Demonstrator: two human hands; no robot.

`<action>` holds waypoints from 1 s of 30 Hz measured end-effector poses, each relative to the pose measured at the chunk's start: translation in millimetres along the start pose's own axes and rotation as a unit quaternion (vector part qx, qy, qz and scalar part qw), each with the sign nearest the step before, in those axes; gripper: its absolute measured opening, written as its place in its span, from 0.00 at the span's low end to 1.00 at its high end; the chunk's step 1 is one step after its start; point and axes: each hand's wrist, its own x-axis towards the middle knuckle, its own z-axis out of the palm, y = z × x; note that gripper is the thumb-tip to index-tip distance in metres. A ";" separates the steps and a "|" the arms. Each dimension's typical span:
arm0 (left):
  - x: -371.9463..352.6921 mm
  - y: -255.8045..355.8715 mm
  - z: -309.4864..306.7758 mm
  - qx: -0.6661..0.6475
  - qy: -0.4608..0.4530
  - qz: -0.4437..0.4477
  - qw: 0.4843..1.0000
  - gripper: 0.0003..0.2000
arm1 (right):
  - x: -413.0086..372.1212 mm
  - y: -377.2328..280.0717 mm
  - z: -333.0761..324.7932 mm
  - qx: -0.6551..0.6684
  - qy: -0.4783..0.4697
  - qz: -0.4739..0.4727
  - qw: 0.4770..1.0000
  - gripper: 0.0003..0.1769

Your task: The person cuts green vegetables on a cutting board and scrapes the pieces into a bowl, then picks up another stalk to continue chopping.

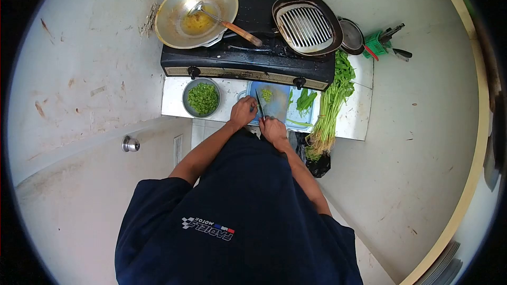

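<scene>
My right hand (273,128) is closed around the handle of a knife (260,104), whose blade points away from me over a worn blue cutting board (275,110). Just left of the blade, my left hand (244,111) has its fingers curled in at the board's edge; what they hold, if anything, is too small to make out. A little heap of chopped greens (267,95) lies right of the knife tip. Farther left stands a grey bowl (185,98) full of chopped greens. Some loose green leaves (306,101) rest to the right of the board.
A black two-burner stove (248,62) borders the board at the back. It carries a wok (171,21) with a wooden-handled ladle (237,31) and a grill pan (306,26). Long leafy stalks (330,103) lie at right, near a green knife basket (374,45). Walls close in both sides.
</scene>
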 end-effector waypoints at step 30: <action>-3.1 -0.2 -2.3 -0.033 0.024 0.016 0.999 0.04 | 20.6 -9.9 0.8 -0.024 -0.005 -0.021 0.999 0.25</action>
